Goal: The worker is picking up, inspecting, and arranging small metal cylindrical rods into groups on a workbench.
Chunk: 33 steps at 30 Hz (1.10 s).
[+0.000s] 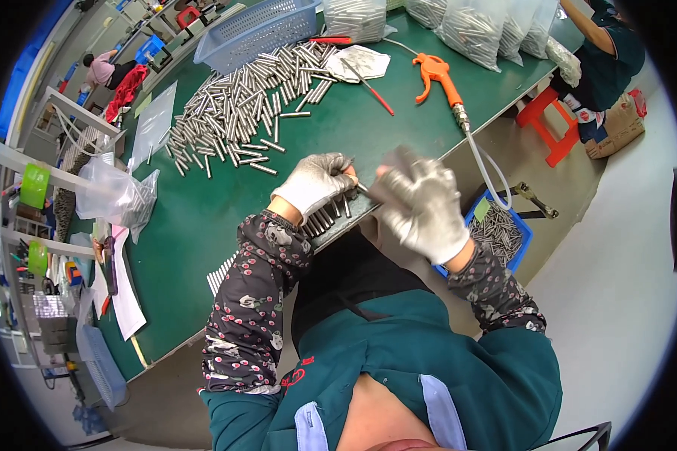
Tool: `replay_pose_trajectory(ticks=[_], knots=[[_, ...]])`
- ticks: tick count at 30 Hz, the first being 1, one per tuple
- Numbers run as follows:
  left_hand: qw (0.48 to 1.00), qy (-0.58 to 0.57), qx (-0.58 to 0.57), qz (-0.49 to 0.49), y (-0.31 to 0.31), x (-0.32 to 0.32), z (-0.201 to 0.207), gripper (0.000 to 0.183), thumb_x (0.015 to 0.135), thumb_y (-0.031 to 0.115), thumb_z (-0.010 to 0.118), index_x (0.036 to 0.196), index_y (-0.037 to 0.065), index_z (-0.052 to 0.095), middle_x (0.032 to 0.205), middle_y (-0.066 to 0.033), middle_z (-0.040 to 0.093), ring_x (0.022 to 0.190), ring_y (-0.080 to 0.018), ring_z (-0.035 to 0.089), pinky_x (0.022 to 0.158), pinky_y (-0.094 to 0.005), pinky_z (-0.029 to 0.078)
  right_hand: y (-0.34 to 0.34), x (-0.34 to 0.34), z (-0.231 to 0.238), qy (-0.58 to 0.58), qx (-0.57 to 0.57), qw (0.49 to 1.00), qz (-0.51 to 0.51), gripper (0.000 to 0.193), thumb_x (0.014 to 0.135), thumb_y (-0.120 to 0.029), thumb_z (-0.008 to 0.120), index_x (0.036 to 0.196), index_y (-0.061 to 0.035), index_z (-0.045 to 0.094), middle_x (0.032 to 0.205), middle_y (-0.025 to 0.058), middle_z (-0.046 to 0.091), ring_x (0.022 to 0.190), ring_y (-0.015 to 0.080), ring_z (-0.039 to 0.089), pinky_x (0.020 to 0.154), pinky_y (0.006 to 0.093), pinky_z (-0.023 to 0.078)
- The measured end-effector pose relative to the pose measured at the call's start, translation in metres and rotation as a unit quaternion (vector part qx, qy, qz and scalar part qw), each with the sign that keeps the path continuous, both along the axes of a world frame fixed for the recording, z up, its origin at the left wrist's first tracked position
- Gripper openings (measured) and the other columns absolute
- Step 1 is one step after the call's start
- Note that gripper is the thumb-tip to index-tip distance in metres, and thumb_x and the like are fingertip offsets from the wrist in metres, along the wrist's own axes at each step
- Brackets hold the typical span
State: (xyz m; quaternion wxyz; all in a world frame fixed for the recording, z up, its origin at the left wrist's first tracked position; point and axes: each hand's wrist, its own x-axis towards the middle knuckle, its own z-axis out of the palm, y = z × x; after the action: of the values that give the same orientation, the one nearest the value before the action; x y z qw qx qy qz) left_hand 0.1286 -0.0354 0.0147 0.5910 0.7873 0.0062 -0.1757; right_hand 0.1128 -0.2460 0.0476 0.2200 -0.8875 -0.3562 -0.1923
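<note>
My left hand (317, 183), in a white glove with bare fingertips, is closed at the near edge of the green table. Its thumb and fingers pinch a short metal pin (362, 188). Under that hand and wrist, several pins (323, 220) lie side by side along the table edge. My right hand (427, 207), in a greyish worn glove, is raised just right of the left one, past the edge. Motion smears its fingers, so what they hold, if anything, cannot be made out. Beyond my hands spreads a large loose heap of metal pins (237, 105).
A blue-grey basket (259, 34) and bags of pins (470, 34) stand at the back. An orange air gun (436, 75) trails its hose over the right edge. A blue bin of pins (524, 248) sits below. Another row of pins (220, 274) lies by my left sleeve.
</note>
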Motion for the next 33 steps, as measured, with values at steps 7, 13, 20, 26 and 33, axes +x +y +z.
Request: replay_pose_trajectory(ticks=[7,13,20,26,33], knots=[[0.999,-0.003,0.032,0.001,-0.004,0.003,0.012,0.004,0.08,0.006,0.061,0.082,0.002,0.06,0.07,0.0019,0.057,0.066,-0.0055,0.051,0.061,-0.0202,0.041,-0.009,0.002,-0.005,0.015,-0.024,1.0,0.004,0.039,0.071,-0.029,0.061,0.108,-0.0167,0.062,0.12,0.0262,0.05,0.098,0.0385,0.054,0.079,0.0464,0.04],[1.0,-0.03,0.004,0.003,0.0,0.005,-0.003,0.003,0.08,0.005,0.061,0.081,0.002,0.06,0.071,0.0022,0.057,0.066,-0.0064,0.05,0.062,-0.0202,0.041,-0.017,0.01,0.003,-0.002,-0.037,0.998,-0.049,0.042,0.07,-0.027,0.061,0.109,-0.0102,0.062,0.116,0.0271,0.052,0.098,0.0379,0.055,0.079,0.0456,0.041],[1.0,0.0,-0.001,0.004,-0.004,-0.001,0.009,0.011,0.079,0.012,0.063,0.082,0.002,0.062,0.07,-0.0027,0.061,0.065,-0.0099,0.054,0.063,-0.0244,0.045,-0.02,0.007,0.004,0.024,-0.047,0.996,-0.071,0.043,0.07,-0.027,0.062,0.11,-0.0103,0.062,0.12,0.0263,0.051,0.104,0.0374,0.052,0.085,0.0455,0.039],[1.0,-0.022,0.007,0.0,-0.001,0.004,0.0,0.011,0.079,0.012,0.063,0.082,0.001,0.062,0.069,-0.0025,0.06,0.065,-0.0097,0.053,0.063,-0.0248,0.045,-0.02,0.01,0.003,-0.003,-0.057,0.995,-0.078,0.044,0.069,-0.027,0.064,0.109,-0.0103,0.062,0.118,0.0259,0.052,0.101,0.038,0.053,0.084,0.0448,0.041],[1.0,-0.023,0.012,-0.003,-0.003,0.004,0.002,0.004,0.081,0.005,0.062,0.082,0.002,0.059,0.072,0.0034,0.056,0.065,-0.0049,0.048,0.059,-0.0196,0.04,-0.024,0.004,-0.004,0.022,-0.064,0.996,-0.061,0.049,0.068,-0.029,0.065,0.114,-0.0116,0.06,0.125,0.0256,0.046,0.107,0.0392,0.05,0.088,0.0473,0.039]])
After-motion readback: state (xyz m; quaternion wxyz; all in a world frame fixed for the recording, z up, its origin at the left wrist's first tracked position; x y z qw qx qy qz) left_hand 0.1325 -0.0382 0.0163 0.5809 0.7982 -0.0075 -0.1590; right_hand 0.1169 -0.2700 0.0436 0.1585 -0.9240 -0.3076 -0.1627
